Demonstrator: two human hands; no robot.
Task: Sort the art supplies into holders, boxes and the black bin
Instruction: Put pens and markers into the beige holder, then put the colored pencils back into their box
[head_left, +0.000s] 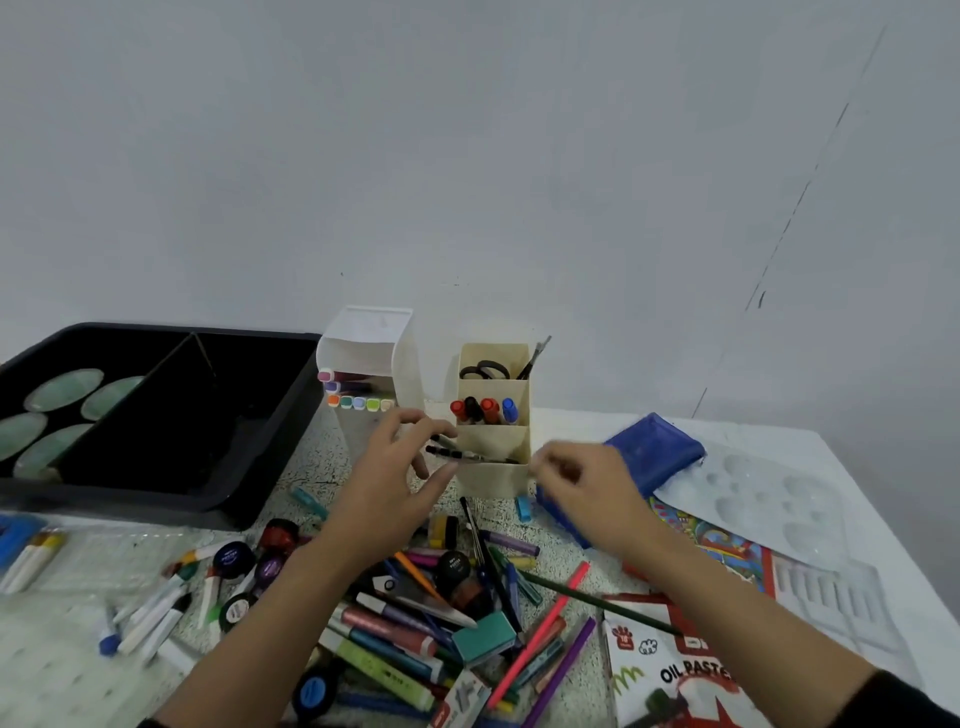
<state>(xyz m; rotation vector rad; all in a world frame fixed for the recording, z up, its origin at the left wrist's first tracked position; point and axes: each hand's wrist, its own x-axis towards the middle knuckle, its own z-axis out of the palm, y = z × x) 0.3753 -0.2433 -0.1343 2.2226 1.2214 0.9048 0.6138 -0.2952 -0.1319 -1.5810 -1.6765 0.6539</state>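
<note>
Right now:
- Two black pens (470, 454) lie nearly level across the low front compartment of a cream holder (493, 483), their left ends jutting out past its side.
- The left hand (389, 483) curves around those jutting ends, forefinger above and thumb below; I cannot tell whether it actually grips them.
- The right hand (582, 493) is at the holder's right front corner with its fingers curled, too blurred to tell whether it holds anything.
- Capped markers (483, 410) stand in the holder's middle compartment, and scissors (485, 371) in the back one.
- A white holder (374, 343) just to the left has pastel highlighters (358, 402) stacked in it.
- The black bin (156, 415) sits further left with pale green discs (62, 389) in its left section.
- A loose pile of pens and paint pots (441, 623) covers the counter (52, 691) under the wrists.
- A blue pouch (654, 452) and an oil pastel box (675, 670) lie to the right.
</note>
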